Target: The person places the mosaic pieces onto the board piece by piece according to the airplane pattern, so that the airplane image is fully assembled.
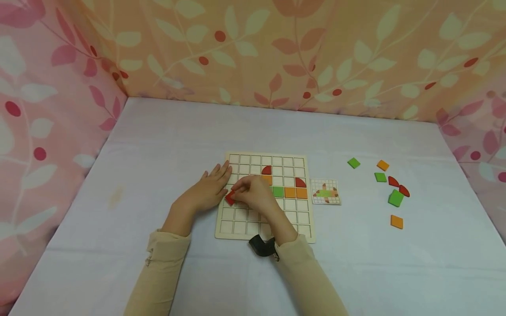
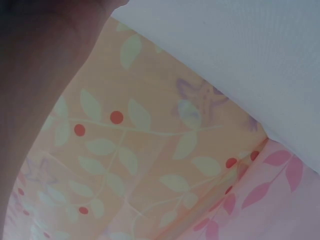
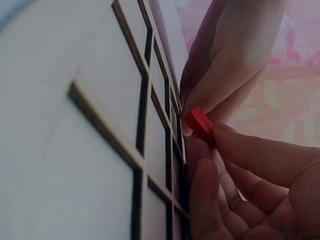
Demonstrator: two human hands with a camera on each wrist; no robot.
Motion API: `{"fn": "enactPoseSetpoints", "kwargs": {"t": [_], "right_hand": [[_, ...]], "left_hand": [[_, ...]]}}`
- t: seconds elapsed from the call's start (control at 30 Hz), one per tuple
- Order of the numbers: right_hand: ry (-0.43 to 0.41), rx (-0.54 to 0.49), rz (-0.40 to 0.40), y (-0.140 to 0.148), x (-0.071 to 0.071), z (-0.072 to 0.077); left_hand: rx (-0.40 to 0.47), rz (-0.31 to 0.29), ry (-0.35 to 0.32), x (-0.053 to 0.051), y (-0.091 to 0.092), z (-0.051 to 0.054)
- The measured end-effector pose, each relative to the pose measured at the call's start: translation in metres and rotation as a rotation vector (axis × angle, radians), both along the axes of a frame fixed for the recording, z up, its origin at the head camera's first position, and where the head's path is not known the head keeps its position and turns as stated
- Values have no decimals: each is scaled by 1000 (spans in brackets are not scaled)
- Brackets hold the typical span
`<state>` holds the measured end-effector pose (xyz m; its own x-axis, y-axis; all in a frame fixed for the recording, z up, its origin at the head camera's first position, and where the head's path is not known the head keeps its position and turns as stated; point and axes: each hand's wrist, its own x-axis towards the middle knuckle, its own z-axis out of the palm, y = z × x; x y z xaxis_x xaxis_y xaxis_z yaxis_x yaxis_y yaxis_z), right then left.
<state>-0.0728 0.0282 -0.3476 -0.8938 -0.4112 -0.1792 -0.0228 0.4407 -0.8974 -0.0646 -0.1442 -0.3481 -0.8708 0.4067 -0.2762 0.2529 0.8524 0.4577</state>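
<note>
In the head view a pale gridded board [image 1: 233, 227] holds red quarter-round, orange and green pieces, among them a green square [image 1: 278, 192]. My right hand [image 1: 257, 195] pinches a red piece [image 1: 230, 198] between thumb and fingers above the board's left columns; the right wrist view shows this red piece [image 3: 200, 124] tilted at the fingertips. My left hand [image 1: 207, 188] lies with its fingers extended over the board's left edge, close to the red piece. The right hand and forearm hide part of the grid.
Right of the board lies a patterned card [image 1: 326, 192]. Farther right are loose green, orange and red pieces, including a green one [image 1: 395, 198] and an orange square [image 1: 397, 221]. A black strap-like object [image 1: 261, 245] is by the right wrist. Patterned cloth [image 1: 253, 57] stands behind the table.
</note>
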Motion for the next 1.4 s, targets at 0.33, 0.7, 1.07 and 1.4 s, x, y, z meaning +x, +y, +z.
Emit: {"fn": "enactPoseSetpoints", "kwargs": {"t": [0.33,0.7,1.07,1.4], "right_hand": [[172,174,157,-3,-6,3],[288,251,298,-2,-9,7],[272,240,342,-1,-7,6],[291,295,359,-1,-5,8]], "left_hand": [[0,-7,7,1,-2,0],[-19,-9,6,-1,2,1],[-22,-2,4,1,2,3],[-17,1,4,0,1,3]]}}
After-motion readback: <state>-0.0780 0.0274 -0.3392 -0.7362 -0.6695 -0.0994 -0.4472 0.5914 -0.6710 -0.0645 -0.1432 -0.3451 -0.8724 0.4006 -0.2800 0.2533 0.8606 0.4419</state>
